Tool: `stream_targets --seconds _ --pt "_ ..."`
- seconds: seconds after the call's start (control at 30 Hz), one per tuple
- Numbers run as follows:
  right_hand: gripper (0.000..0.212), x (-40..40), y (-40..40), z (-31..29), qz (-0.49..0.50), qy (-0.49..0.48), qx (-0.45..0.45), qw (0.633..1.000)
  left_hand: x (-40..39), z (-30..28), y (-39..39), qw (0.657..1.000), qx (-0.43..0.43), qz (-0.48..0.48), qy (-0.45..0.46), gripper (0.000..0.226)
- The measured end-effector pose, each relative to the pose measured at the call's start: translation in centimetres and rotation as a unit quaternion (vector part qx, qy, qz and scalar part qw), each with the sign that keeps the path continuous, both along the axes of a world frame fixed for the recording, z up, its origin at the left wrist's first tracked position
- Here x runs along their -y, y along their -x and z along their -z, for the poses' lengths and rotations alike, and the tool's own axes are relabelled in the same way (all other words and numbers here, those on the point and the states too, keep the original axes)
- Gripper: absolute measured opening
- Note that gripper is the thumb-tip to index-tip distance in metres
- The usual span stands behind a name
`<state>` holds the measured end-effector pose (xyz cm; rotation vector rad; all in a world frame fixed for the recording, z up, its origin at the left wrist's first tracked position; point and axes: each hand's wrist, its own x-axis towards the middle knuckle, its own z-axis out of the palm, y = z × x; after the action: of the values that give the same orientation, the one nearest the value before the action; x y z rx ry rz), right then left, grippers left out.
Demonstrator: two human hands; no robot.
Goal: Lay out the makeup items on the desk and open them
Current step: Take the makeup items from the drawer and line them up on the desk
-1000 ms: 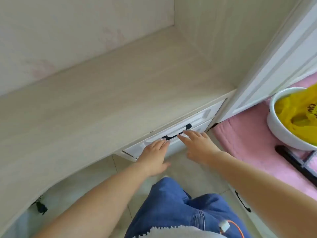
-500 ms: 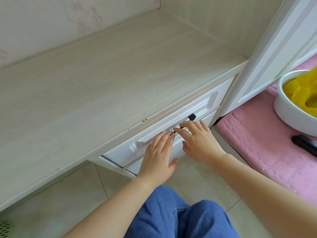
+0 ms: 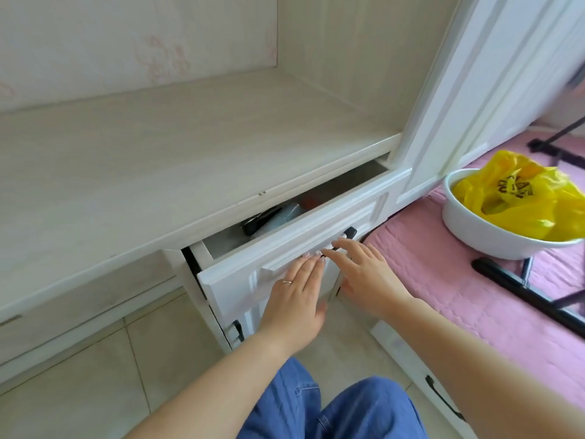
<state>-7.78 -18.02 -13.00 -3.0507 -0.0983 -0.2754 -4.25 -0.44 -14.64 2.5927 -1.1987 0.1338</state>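
Both hands rest with straight fingers on a white drawer front (image 3: 285, 248), left hand (image 3: 297, 299) beside right hand (image 3: 367, 274). The drawer is part open; dark makeup items (image 3: 269, 217) lie inside. The counter (image 3: 158, 172) holds none yet.

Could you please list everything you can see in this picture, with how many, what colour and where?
desk: one, pale wood grain, across the left and middle.
drawer: one, white front, under the desk edge, partly pulled out.
drawer handle: one, black, on the drawer front, mostly hidden by fingers.
items in the drawer: several, dark and grey, one reddish, too hidden to name.
basin: one, white, on the pink mat at right.
plastic bag: one, yellow, in the basin.
black stand legs: dark bars, on the mat.
left hand: fingers at the drawer handle, a ring on it.
right hand: fingers at the drawer handle.
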Motion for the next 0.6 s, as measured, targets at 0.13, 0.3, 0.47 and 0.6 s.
stream_targets --seconds 0.13,0.3,0.47,0.6 --pt "0.07 0.7 3.4 0.5 0.004 -0.022 0.009 1.0 0.4 0.5 2.7 0.999 0.032 0.023 0.007 0.072" --pt "0.073 1.6 7.9 1.3 -0.001 -0.037 0.026 0.999 0.8 0.8 6.5 0.998 0.054 0.038 -0.002 0.066" --pt "0.074 1.7 11.2 1.3 0.014 -0.045 0.035 0.998 1.0 0.4 9.3 0.994 0.088 0.06 -0.038 0.064" --pt "0.07 1.7 13.7 1.3 0.023 -0.038 0.031 0.999 1.0 0.0 11.4 0.989 0.108 0.081 -0.057 0.062"
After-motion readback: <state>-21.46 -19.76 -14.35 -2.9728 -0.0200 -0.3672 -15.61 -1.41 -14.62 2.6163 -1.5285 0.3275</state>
